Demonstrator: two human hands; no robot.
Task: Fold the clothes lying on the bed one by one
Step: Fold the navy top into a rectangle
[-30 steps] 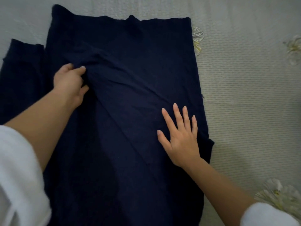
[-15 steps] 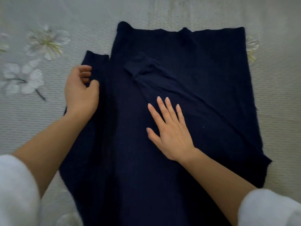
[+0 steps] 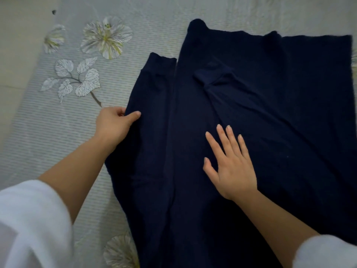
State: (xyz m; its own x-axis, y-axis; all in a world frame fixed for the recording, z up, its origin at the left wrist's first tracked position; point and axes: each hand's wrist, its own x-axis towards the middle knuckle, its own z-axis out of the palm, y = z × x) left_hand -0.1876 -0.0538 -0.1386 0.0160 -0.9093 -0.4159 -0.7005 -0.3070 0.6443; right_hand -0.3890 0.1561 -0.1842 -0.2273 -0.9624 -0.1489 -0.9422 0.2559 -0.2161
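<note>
A dark navy garment [image 3: 280, 117] lies spread flat over the bed, filling the middle and right of the head view. One sleeve is folded across its body, the cuff [image 3: 210, 77] near the upper middle. The other sleeve [image 3: 152, 97] sticks out on the left side. My left hand [image 3: 114, 123] pinches the outer edge of that left sleeve between thumb and fingers. My right hand [image 3: 229, 163] lies flat on the garment's middle, fingers spread, holding nothing.
The grey ribbed bedspread [image 3: 58, 136] with printed white flowers [image 3: 106, 38] covers the bed. Its left edge meets a pale floor strip [image 3: 17, 45] at the far left. My white sleeves fill the bottom corners.
The view has swung left, so the garment sits further right. My left hand let go of the folded sleeve, moved down the left sleeve's edge and gripped it. My right hand stays pressed flat.
</note>
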